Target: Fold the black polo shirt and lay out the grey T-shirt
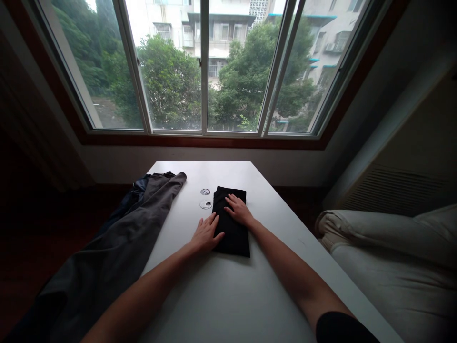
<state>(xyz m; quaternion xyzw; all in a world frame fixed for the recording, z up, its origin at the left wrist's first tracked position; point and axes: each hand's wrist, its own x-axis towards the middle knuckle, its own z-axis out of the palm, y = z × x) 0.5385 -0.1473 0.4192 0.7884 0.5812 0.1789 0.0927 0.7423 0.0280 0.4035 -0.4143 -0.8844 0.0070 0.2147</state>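
A black folded cloth (233,233), probably a garment, lies flat as a neat rectangle on the white table (228,295). My left hand (206,233) rests at its left edge, fingers spread, with the fingertips and thumb on the fabric. Across its upper right part lies my right hand (238,209), palm down with the fingers stretched out. Neither hand grips anything. Just left of the cloth are two small round flat objects, an upper disc (205,192) and a lower disc (205,204) with a dark spot; their kind is unclear.
Grey trousers or similar clothing (143,228) drape over the table's left edge, with dark blue fabric (141,186) beneath. To the right stands a pale covered sofa (389,238). A wide window (203,136) is in the wall beyond the table.
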